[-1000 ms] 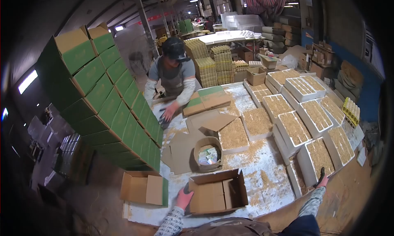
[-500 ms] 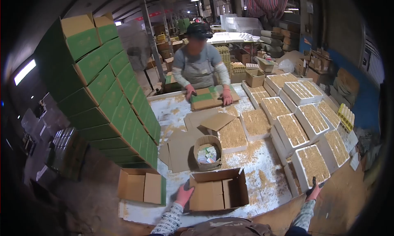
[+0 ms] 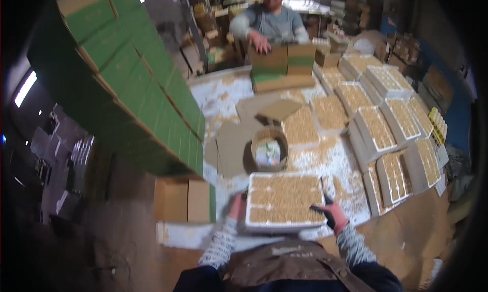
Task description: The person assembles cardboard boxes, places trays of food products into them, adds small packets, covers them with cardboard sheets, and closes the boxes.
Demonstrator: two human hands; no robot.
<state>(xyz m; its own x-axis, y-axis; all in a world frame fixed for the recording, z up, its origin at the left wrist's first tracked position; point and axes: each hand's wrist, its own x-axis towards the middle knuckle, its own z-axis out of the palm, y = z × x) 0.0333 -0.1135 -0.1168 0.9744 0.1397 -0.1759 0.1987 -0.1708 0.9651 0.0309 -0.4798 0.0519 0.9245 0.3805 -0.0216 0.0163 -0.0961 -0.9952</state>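
Note:
A white foam box (image 3: 285,199) full of loose tan, grainy filling is directly in front of me. My left hand (image 3: 238,205), in a pink and dark glove, is closed at its left side, fingers partly hidden. At the right edge my right hand (image 3: 331,216) grips the same box, a dark-tipped finger over its rim. The place below the foam box is hidden, so I cannot tell whether a carton is under it. To the left stands an open carton (image 3: 172,200) with a green side.
A round tub (image 3: 269,150) holding small printed packets stands beyond, near flat cardboard sheets (image 3: 229,144). More filled foam boxes (image 3: 376,127) are stacked at right. Green cartons (image 3: 137,84) rise high at left. Across the table (image 3: 223,96), a co-worker's hand (image 3: 260,41) touches a carton (image 3: 282,61).
My right hand has come from the right stack to the middle with a foam box. My left hand has shifted from the open carton's edge to the foam box. The co-worker's carton now stands upright.

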